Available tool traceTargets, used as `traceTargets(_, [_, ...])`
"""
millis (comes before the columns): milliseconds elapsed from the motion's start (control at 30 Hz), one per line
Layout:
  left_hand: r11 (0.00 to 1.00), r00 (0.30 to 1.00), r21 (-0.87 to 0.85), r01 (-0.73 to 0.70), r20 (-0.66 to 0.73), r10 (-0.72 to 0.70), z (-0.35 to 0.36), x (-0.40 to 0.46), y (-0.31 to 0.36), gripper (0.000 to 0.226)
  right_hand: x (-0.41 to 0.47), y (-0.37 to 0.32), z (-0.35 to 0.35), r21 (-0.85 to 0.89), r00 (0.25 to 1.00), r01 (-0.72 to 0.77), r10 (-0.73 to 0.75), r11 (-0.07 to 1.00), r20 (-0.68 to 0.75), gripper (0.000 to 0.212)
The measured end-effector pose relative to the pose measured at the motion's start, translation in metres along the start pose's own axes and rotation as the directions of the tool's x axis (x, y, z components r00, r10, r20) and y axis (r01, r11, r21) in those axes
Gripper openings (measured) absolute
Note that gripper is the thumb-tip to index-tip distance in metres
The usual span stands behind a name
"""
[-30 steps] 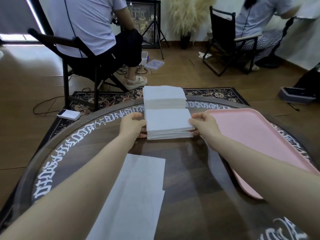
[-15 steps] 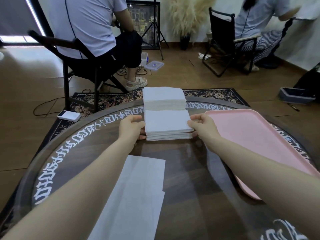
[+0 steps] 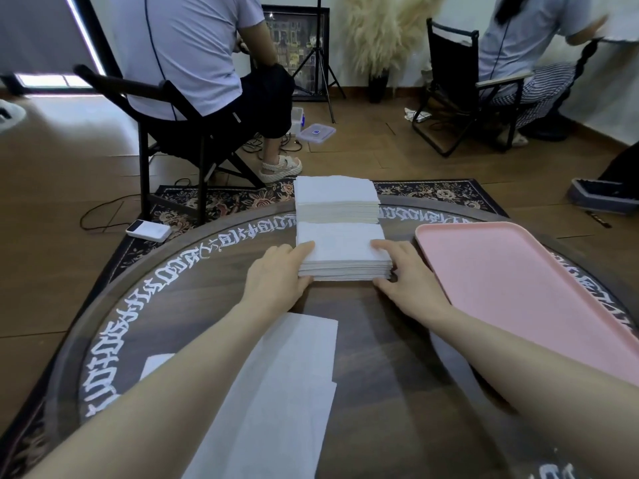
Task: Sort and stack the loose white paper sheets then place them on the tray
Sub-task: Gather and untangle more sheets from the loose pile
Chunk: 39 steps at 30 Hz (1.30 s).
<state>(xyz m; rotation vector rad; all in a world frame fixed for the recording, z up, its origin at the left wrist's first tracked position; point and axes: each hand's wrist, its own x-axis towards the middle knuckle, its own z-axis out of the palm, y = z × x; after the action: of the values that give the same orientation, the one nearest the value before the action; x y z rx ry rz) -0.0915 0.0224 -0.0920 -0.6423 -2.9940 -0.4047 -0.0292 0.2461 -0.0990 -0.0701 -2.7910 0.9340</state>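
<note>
Gripping the nearer stack of white paper sheets (image 3: 342, 252) at its front corners, fingers now on top and thumbs at its edge, the left hand (image 3: 281, 271) and right hand (image 3: 403, 269) look ready to lift it toward the pink tray (image 3: 511, 281) beside it.

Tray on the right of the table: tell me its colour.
The tray is plain pale pink, seen in the head view.

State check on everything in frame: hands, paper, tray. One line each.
Left hand: grips the near stack's left side.
Right hand: grips the near stack's right side.
Near stack: squared up, on the table, not on the tray.
Far stack: taller, untouched, at the table's far edge.
Loose sheets: flat, overlapping, unstacked.
Pink tray: nothing on it.
</note>
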Motion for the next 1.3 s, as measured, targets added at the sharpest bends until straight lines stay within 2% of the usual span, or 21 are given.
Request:
traceTargets(100, [0.996,0.999,-0.085,0.002,0.054,0.002,-0.019,-0.012,-0.005,0.073,-0.013,-0.008,-0.006,0.047,0.998,-0.059,0.061,0.997,-0.024,0.061])
traceTargets(167, [0.991,0.998,-0.125,0.043,0.042,-0.038,-0.038,-0.034,-0.015,0.076,-0.030,-0.017,-0.011,0.084,0.992,-0.094,0.101,0.992,-0.077,0.060])
traceTargets(233, [0.994,0.992,-0.018,0.104,0.071,-0.102,-0.056,-0.068,-0.029,0.076,-0.050,-0.028,-0.013,0.113,0.988,-0.119,0.128,0.986,-0.081,0.057])
traceTargets(300, [0.964,0.950,0.170,0.204,0.202,-0.237,-0.070,-0.109,-0.042,0.084,-0.069,-0.045,-0.013,0.235,0.977,-0.201,0.213,0.951,-0.025,0.055])
traceTargets(367, [0.917,0.846,0.250,0.311,0.367,-0.387,-0.081,-0.149,-0.049,0.101,-0.084,-0.063,-0.013,0.430,0.925,-0.373,0.366,0.822,0.103,0.053])
traceTargets(433, [0.905,0.757,0.243,0.349,0.497,-0.425,-0.088,-0.183,-0.050,0.115,-0.098,-0.079,-0.012,0.549,0.815,-0.573,0.492,0.608,0.305,0.055])
traceTargets(467, [0.910,0.733,0.234,0.342,0.539,-0.414,-0.088,-0.197,-0.047,0.120,-0.105,-0.085,-0.011,0.563,0.759,-0.645,0.518,0.516,0.394,0.054])
traceTargets(533, [0.929,0.724,0.230,0.292,0.581,-0.371,-0.082,-0.218,-0.036,0.124,-0.117,-0.092,-0.010,0.552,0.695,-0.715,0.517,0.428,0.500,0.044])
traceTargets(667, [0.952,0.776,0.221,0.211,0.554,-0.301,-0.059,-0.234,-0.011,0.125,-0.134,-0.093,-0.019,0.547,0.661,-0.748,0.484,0.375,0.573,0.033])
traceTargets(833, [0.977,0.855,0.153,0.150,0.475,-0.206,-0.035,-0.230,0.018,0.119,-0.147,-0.076,-0.040,0.543,0.654,-0.752,0.519,0.372,0.550,0.036])
traceTargets(933, [0.982,0.895,0.134,0.131,0.410,-0.175,-0.022,-0.229,0.042,0.112,-0.153,-0.069,-0.050,0.541,0.691,-0.719,0.527,0.436,0.495,0.037])
traceTargets(967, [0.983,0.899,0.118,0.138,0.402,-0.174,-0.019,-0.229,0.049,0.110,-0.154,-0.066,-0.051,0.525,0.723,-0.689,0.530,0.500,0.444,0.045])
traceTargets(1033, [0.981,0.891,0.109,0.159,0.413,-0.191,-0.019,-0.227,0.057,0.106,-0.154,-0.063,-0.052,0.408,0.813,-0.582,0.510,0.703,0.281,0.059])
traceTargets(1100, [0.971,0.888,0.180,0.157,0.404,-0.218,-0.026,-0.224,0.056,0.102,-0.153,-0.063,-0.053,0.279,0.887,-0.461,0.438,0.843,0.144,0.056])
traceTargets(1167, [0.955,0.889,0.260,0.144,0.390,-0.240,-0.035,-0.223,0.049,0.098,-0.151,-0.063,-0.052,0.278,0.898,-0.439,0.418,0.854,0.136,0.047])
traceTargets(1300, [0.965,0.857,0.225,0.132,0.464,-0.225,-0.040,-0.226,0.041,0.098,-0.148,-0.068,-0.039,0.370,0.819,-0.571,0.475,0.733,0.323,0.048])
